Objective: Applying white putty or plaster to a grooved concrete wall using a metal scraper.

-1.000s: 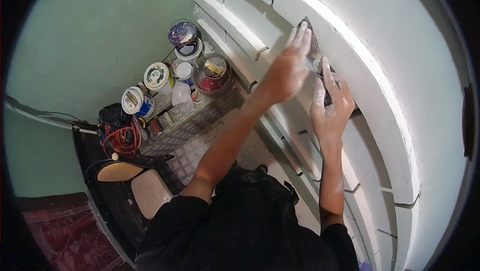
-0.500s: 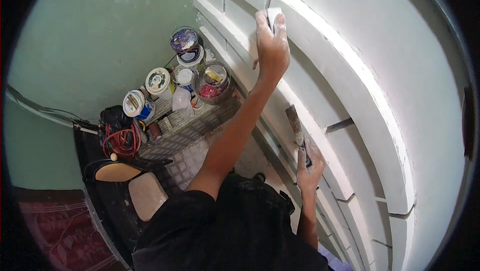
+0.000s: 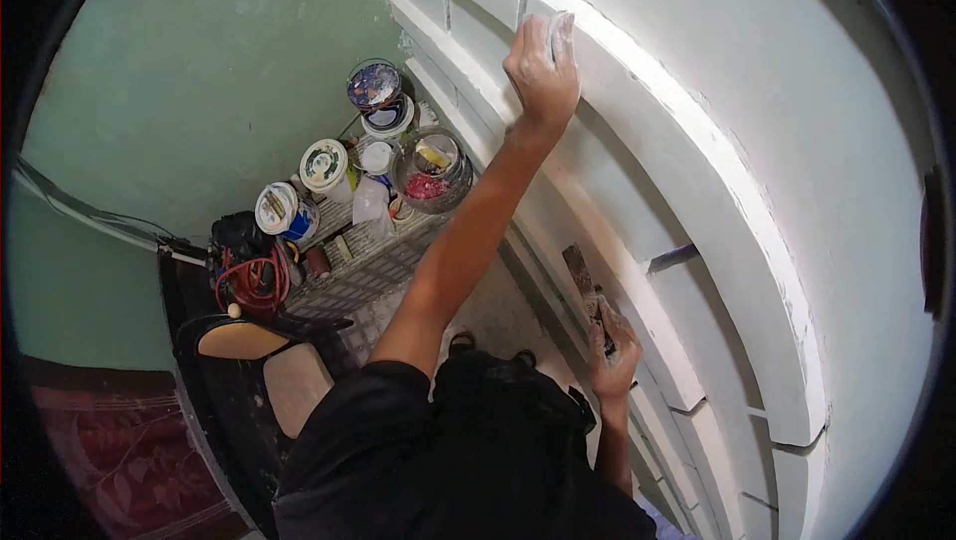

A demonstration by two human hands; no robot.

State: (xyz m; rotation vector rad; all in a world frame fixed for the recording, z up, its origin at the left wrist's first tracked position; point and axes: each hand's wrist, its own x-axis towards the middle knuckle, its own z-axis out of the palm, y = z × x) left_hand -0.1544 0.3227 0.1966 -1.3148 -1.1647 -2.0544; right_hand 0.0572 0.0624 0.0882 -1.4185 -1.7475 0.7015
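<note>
My left hand (image 3: pixel 544 72), dusted white, reaches up to the edge of the top white wall panel (image 3: pixel 687 132), close to its joint with the neighbouring panel. Its fingers are closed round a small white piece, mostly hidden by them; whether it is a sanding block or folded sandpaper I cannot tell. Lower down, my right hand (image 3: pixel 614 353) grips a putty knife (image 3: pixel 578 269) by its dark handle. The stained blade points up and left, in front of the lower panel rows.
Paint buckets (image 3: pixel 325 166) and a clear round tub (image 3: pixel 430 171) stand on a slatted crate (image 3: pixel 368 266) by the green wall. Red cable (image 3: pixel 251 281) lies beside them. Left of me is a chair with a beige seat (image 3: pixel 297 388). Recessed gaps separate the stepped panels.
My left hand has tilted and moved slightly up along the panel edge, covering more of the white piece. The right hand and putty knife have dropped a little.
</note>
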